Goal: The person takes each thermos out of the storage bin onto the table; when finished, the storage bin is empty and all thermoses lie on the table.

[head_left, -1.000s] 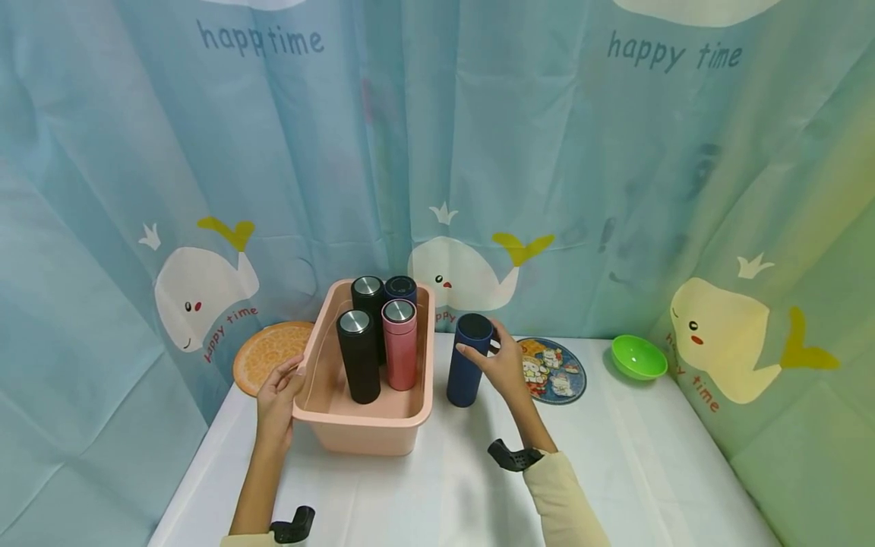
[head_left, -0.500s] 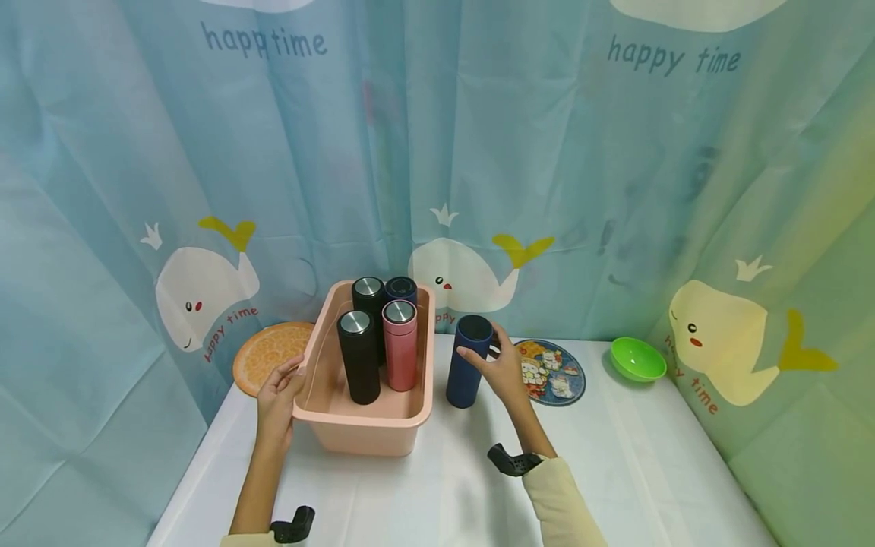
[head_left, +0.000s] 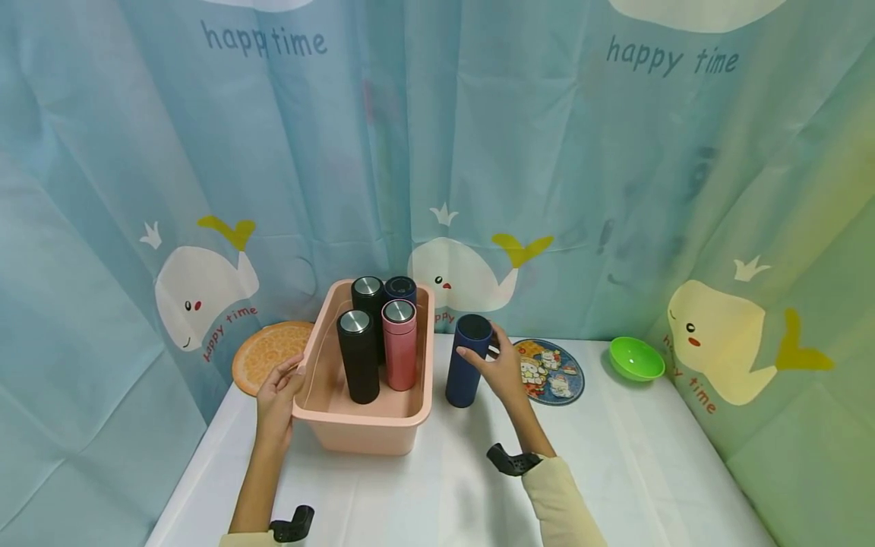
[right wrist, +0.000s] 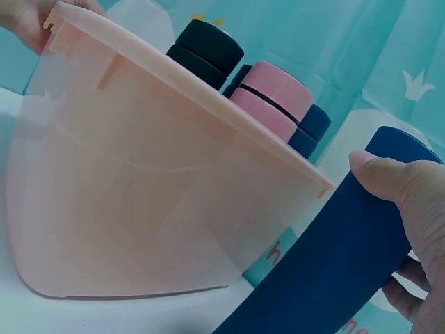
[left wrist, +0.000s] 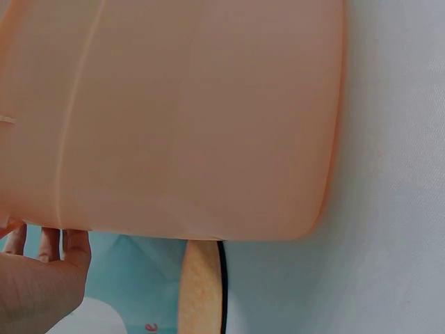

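Observation:
A pink plastic bin stands on the table, and my left hand grips its left rim. In the left wrist view the bin's wall fills most of the picture, with the fingers at its edge. My right hand holds a dark blue bottle near its top, thumb on the near side; it is upright beside the bin's right wall. Inside the bin stand a front black bottle, a pink bottle, a rear black bottle and another blue bottle, partly hidden.
An orange round mat lies left of the bin, partly behind it. A round cartoon mat lies beyond the right hand, and a green bowl sits at the back right. A whale-print curtain hangs behind the white table.
Almost nothing differs. Both hands keep their hold, the left on the bin's rim and the right on the blue bottle; the head view shifts very slightly.

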Demonstrator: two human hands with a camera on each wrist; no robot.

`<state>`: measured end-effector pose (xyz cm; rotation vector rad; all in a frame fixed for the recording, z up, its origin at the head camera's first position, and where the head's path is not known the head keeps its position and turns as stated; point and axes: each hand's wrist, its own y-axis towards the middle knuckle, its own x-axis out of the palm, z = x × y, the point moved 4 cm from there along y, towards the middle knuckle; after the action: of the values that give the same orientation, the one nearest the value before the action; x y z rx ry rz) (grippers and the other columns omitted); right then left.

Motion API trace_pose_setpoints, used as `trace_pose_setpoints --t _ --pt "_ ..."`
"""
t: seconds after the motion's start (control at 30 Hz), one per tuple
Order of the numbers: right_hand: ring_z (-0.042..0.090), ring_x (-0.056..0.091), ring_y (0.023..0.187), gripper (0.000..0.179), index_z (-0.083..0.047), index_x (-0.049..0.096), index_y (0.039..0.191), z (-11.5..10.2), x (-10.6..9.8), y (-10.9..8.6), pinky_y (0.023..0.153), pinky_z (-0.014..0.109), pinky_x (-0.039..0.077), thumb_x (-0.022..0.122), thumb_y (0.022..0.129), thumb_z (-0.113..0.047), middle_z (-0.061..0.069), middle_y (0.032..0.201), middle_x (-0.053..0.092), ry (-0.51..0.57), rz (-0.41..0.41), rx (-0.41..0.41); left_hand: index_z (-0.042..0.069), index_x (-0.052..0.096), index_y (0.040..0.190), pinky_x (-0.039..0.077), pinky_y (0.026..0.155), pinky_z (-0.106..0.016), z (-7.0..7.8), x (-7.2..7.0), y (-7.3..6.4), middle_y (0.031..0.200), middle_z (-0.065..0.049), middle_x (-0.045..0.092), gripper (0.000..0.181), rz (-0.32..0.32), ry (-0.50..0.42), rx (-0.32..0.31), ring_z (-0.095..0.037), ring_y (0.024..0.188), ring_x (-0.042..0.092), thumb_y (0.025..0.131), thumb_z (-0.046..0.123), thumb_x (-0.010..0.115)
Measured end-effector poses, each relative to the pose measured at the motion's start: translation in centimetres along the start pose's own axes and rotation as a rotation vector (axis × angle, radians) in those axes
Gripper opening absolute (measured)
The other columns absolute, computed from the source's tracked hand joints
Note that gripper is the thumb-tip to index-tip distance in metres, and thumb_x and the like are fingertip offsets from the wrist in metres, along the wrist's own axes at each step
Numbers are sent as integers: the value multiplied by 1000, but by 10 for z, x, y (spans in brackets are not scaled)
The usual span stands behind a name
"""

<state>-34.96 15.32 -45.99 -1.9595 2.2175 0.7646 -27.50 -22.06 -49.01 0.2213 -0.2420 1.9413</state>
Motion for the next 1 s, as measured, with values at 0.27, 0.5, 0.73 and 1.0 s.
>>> trace_pose_setpoints --t 0.27,0.5,0.73,1.0 --pt "33 53 125 79 -6 43 143 1 2 -1 101 51 48 81 79 -34 16 136 54 12 10 12 -1 51 135 52 84 -16 0 0 0 107 8 59 44 -2 6 5 -7 104 57 96 17 63" --pt "36 49 128 82 -4 39 145 -4 1 -3 102 55 46 82 79 -28 19 141 47 35 37 -8 -2 51 134 53 84 -16 -1 -1 0 108 8 59 43 -4 -1 10 -7 104 56 96 15 63" --pt "34 46 129 79 -8 41 145 -9 -2 -2 104 54 44 81 80 -28 17 144 45 40 61 -31 -2 52 133 53 84 -16 -2 -1 0 106 9 60 43 -2 1 13 -6 103 57 96 16 63" --pt "33 44 130 78 -10 42 144 -19 -8 -1 105 56 41 82 79 -25 17 141 47 60 87 -89 -1 51 135 52 84 -16 -1 0 0 108 8 59 45 -2 3 -1 -6 104 56 96 17 63"
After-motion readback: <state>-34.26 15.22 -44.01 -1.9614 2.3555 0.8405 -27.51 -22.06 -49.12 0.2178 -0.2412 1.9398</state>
